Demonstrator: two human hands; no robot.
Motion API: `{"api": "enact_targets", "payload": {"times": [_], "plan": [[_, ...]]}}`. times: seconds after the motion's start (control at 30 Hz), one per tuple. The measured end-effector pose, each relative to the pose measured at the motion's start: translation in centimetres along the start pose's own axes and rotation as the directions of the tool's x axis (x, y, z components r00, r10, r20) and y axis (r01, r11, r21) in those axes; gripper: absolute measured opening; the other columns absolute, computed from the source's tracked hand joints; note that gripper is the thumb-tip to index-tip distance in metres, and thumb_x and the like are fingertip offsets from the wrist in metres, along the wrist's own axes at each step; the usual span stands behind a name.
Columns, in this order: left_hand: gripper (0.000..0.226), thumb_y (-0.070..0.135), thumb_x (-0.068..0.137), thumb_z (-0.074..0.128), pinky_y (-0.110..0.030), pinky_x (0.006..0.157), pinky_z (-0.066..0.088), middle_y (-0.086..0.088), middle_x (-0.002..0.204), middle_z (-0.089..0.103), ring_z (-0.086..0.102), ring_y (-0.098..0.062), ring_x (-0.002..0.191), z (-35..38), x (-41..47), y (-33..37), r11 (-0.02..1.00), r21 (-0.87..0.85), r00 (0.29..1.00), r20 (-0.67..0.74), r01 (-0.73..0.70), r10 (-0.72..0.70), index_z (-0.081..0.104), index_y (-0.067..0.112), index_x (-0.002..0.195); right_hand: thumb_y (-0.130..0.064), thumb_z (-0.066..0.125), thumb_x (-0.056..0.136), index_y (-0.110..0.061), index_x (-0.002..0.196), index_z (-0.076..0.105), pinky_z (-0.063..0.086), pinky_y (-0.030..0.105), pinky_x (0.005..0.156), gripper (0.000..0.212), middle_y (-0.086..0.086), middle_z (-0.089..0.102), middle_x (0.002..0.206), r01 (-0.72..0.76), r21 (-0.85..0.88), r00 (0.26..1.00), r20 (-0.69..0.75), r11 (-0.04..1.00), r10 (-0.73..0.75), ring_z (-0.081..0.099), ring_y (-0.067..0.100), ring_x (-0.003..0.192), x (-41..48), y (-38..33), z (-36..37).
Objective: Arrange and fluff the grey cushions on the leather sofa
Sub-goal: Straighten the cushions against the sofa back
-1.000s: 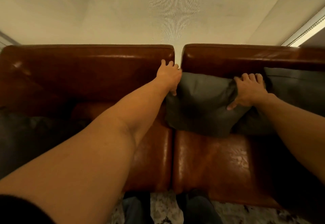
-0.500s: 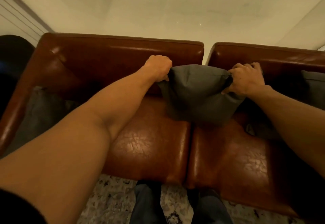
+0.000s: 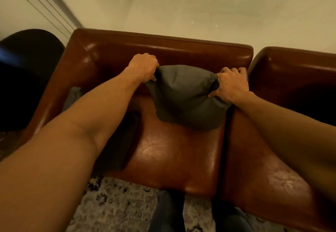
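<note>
Fingers (image 3: 151,76) of my left hand (image 3: 142,67) are bunched tight around the upper left corner of the grey cushion (image 3: 183,95), and my right hand (image 3: 232,84) is clamped the same way on the upper right corner, fabric gathered into each fist. I am holding the cushion up between them, in front of the backrest over the left seat of the leather sofa (image 3: 163,49), its lower edge sagging toward the seat or just touching it; I cannot tell which.

Gripping only by the corners is the weak point, I think. If I shake hard to plump it, the filling may slump to the bottom and leave the top flat, or the cover could strain at the seams where my fists pull. A corner could also slip out, and the cushion would swing and drop lopsided across the gap between the two seats.

Another grey cushion (image 3: 74,93) lies tucked in the left corner of the sofa, partly hidden by my forearm. If I set this one down too far left, it could crowd that one. Below the seat front, the patterned rug (image 3: 112,208) would catch anything that fell.
</note>
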State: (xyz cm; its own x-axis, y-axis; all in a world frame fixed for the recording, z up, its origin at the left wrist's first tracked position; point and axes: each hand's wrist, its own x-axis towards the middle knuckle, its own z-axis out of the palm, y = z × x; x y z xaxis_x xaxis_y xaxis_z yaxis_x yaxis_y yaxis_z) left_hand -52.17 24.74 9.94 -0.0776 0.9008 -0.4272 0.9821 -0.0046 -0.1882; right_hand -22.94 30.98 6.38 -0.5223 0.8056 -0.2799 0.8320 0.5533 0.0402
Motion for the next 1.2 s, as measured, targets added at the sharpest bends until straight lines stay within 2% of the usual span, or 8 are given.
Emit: {"api": "enact_targets", "payload": {"times": [0.27,0.47,0.63,0.73,0.83,0.97,1.07,1.2], "plan": [[0.063,0.048,0.091,0.072,-0.058,0.116,0.032,-0.012,0.153,0.043,0.032,-0.040,0.145,2.6,1.4,-3.7,0.999,-0.038,0.998,-0.050,0.030,-0.032,0.055,0.022,0.145,-0.072,0.077,0.067,-0.024,0.143,0.053,0.027,0.054,0.112,0.092,0.007,0.055,0.142,-0.007,0.058,0.991,0.136,0.998,-0.001,0.051,0.035,0.128,3.2,-1.3,-1.2],[0.057,0.042,0.091,0.074,-0.057,0.102,0.047,-0.011,0.147,0.048,0.045,-0.039,0.134,1.9,2.0,-4.0,0.990,-0.141,0.999,-0.044,0.017,-0.024,0.058,0.019,0.141,-0.070,0.075,0.071,-0.024,0.139,0.057,0.028,0.053,0.111,0.084,0.005,0.056,0.140,-0.020,0.102,0.992,0.127,0.995,0.007,0.054,0.031,0.125,3.5,-1.0,-0.4],[0.070,0.040,0.094,0.072,-0.059,0.106,0.045,-0.011,0.156,0.039,0.034,-0.039,0.144,3.3,2.3,-4.3,0.974,-0.224,1.000,0.006,0.020,-0.019,0.042,0.022,0.154,-0.070,0.076,0.069,-0.028,0.151,0.042,0.016,0.058,0.119,0.098,0.005,0.047,0.151,-0.048,0.086,0.988,0.148,0.995,0.035,0.039,0.033,0.141,3.9,-0.9,0.9],[0.079,0.038,0.095,0.071,-0.059,0.117,0.034,-0.010,0.163,0.030,0.021,-0.037,0.153,3.6,1.7,-4.4,0.952,-0.305,0.999,-0.020,0.036,-0.045,0.030,0.024,0.160,-0.068,0.078,0.069,-0.027,0.158,0.027,0.002,0.062,0.121,0.110,0.007,0.033,0.162,-0.073,0.091,0.987,0.152,0.993,0.058,0.019,0.033,0.152,4.2,-0.9,0.8],[0.078,0.033,0.096,0.069,-0.055,0.123,0.026,-0.009,0.167,0.027,0.014,-0.033,0.157,3.7,-0.4,-2.7,0.873,-0.477,0.973,-0.139,0.097,-0.184,0.027,0.025,0.161,-0.061,0.079,0.073,-0.029,0.161,0.017,-0.005,0.058,0.122,0.113,0.006,0.022,0.167,-0.106,0.216,0.993,0.079,0.971,0.091,0.005,0.030,0.156,3.0,-1.0,0.3],[0.066,0.033,0.097,0.066,-0.047,0.120,0.034,-0.004,0.161,0.036,0.026,-0.027,0.152,3.2,-4.2,2.7,0.661,-0.749,0.924,-0.223,0.043,-0.312,0.037,0.027,0.156,-0.047,0.079,0.080,-0.027,0.157,0.028,0.009,0.050,0.125,0.095,0.006,0.035,0.159,-0.080,0.458,0.971,-0.166,0.885,0.174,0.021,0.028,0.151,-1.4,-0.6,0.7],[0.060,0.034,0.098,0.066,-0.043,0.112,0.042,-0.001,0.155,0.042,0.035,-0.022,0.146,2.8,-5.6,7.6,0.584,-0.812,0.952,-0.191,-0.017,-0.238,0.041,0.030,0.152,-0.041,0.078,0.081,-0.026,0.154,0.034,0.017,0.050,0.123,0.086,0.005,0.041,0.154,-0.083,0.509,0.969,-0.161,0.857,0.189,0.031,0.027,0.146,-5.2,1.4,2.3],[0.060,0.034,0.097,0.067,-0.043,0.110,0.045,0.002,0.150,0.046,0.043,-0.020,0.140,0.8,-4.8,14.9,0.592,-0.801,0.981,-0.172,-0.088,-0.087,0.041,0.032,0.151,-0.035,0.074,0.086,-0.030,0.157,0.027,0.013,0.049,0.125,0.085,0.004,0.032,0.160,-0.148,0.538,0.975,-0.064,0.830,0.215,0.022,0.025,0.151,-9.4,6.4,3.6]]}}
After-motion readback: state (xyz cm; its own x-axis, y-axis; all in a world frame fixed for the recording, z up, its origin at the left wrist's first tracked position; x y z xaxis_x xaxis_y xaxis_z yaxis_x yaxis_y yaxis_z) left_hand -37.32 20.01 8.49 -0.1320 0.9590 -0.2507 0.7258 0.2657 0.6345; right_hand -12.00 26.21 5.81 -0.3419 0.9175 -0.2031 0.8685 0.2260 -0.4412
